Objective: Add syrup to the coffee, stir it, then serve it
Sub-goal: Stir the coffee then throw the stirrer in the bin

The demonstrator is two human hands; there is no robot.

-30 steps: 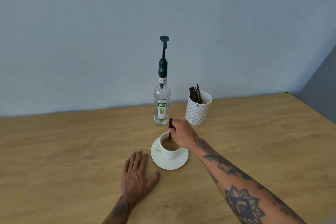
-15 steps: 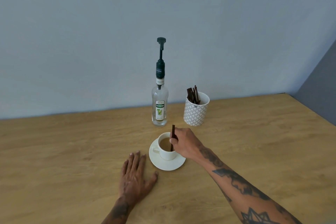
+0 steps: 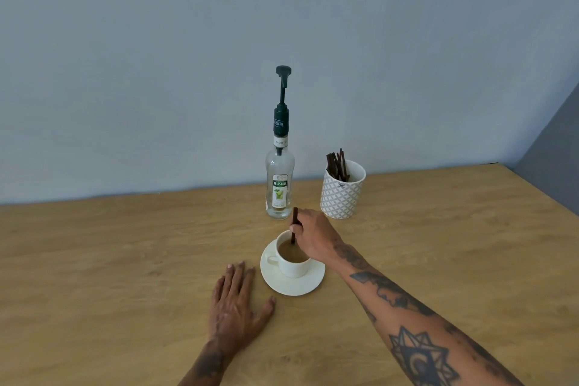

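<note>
Two hands show on the wooden table (image 3: 109, 260): nearest, just left of the one saucer (image 3: 293, 283), the left hand (image 3: 236, 307) lies flat with fingers spread, holding nothing. On that saucer stands one white cup (image 3: 293, 257) of coffee, handle pointing left, and the right hand (image 3: 313, 236) pinches one dark stirrer (image 3: 294, 224), nearly upright, its lower end in the coffee. Behind the saucer one pump-topped syrup bottle (image 3: 279, 182) stands upright, with one patterned holder (image 3: 342, 193) of several more sticks beyond the saucer to the right.

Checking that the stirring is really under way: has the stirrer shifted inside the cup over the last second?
Yes. The stirrer went from the cup's far side toward its right and back.
</note>
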